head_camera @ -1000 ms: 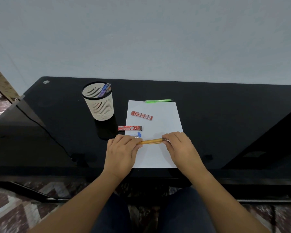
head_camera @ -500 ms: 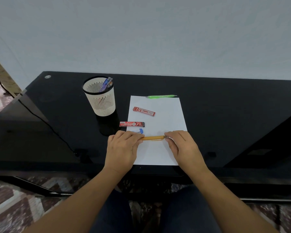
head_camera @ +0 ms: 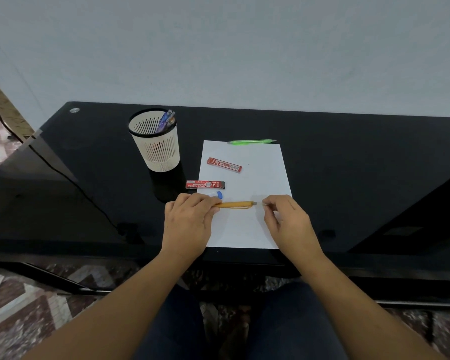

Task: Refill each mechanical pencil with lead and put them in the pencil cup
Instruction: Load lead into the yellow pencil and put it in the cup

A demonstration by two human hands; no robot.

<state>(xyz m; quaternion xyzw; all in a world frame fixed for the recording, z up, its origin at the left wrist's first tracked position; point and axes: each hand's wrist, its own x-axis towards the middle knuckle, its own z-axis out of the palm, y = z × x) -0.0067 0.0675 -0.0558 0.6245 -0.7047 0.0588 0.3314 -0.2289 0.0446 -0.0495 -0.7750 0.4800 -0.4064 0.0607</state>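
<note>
Lead case near the pencil cup

Our tally
We count one orange pencil, one green pencil, at least two cupped pencils, one pencil cup, two lead cases, one paper sheet, one end cap.

A glossy black table stands against a pale wall, with a small metal disc near its far left corner. On it stand a white slotted pencil cup and, just to its right, a white sheet of paper. A green mechanical pencil lies along the sheet's far edge, and a red lead case straddles its left edge.
</note>
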